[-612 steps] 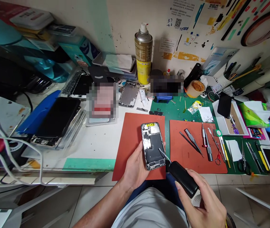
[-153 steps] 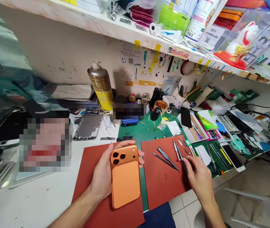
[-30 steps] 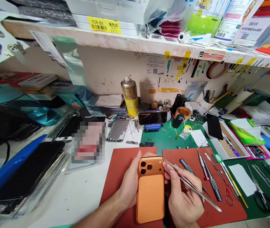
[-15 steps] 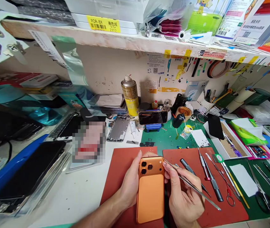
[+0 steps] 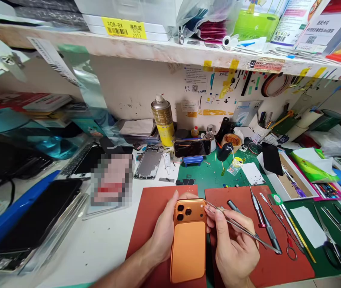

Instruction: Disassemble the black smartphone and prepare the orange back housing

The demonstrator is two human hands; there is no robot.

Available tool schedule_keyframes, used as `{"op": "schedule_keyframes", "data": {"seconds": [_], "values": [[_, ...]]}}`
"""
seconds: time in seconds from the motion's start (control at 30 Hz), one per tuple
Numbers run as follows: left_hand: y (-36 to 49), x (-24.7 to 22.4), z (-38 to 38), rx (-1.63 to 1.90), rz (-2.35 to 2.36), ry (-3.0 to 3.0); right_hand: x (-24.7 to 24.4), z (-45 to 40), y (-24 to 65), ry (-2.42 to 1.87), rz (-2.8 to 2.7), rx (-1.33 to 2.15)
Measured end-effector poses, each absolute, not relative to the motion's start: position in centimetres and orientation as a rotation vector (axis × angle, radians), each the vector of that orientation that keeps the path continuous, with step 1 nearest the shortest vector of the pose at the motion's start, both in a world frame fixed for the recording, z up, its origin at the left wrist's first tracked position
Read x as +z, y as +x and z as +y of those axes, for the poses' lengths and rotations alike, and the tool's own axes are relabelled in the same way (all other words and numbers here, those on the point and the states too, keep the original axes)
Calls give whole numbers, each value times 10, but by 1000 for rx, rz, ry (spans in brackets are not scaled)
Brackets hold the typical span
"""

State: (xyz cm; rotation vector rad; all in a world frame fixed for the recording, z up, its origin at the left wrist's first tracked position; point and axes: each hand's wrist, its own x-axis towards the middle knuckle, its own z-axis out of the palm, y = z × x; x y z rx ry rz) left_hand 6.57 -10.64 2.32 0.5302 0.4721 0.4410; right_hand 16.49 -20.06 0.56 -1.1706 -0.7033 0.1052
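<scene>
An orange phone (image 5: 188, 252) is held upright over the red mats, its back and camera lenses facing me. My left hand (image 5: 164, 228) is closed around its left edge, with fingers behind the top. In my right hand (image 5: 236, 244) I grip thin metal tweezers (image 5: 248, 233) between thumb and fingers. Their tip is close to the phone's upper right corner, beside the small flash circle. Whether the tip touches the phone is too small to tell.
Red mats (image 5: 149, 216) lie under the hands. Tools and scissors (image 5: 331, 244) lie on the right. A small phone (image 5: 192, 148) stands on a blue stand behind, near a yellow spray can (image 5: 163, 124). Dark screens (image 5: 41, 216) lie at left.
The phone has shifted slightly left and the right hand with the tweezers slightly right and down. Both grips are unchanged.
</scene>
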Motion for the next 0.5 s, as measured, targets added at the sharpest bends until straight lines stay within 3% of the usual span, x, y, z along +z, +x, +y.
{"op": "schedule_keyframes", "data": {"seconds": [0.5], "values": [[66, 26, -106, 429, 474, 549, 12, -201, 167, -1163, -700, 132]]}}
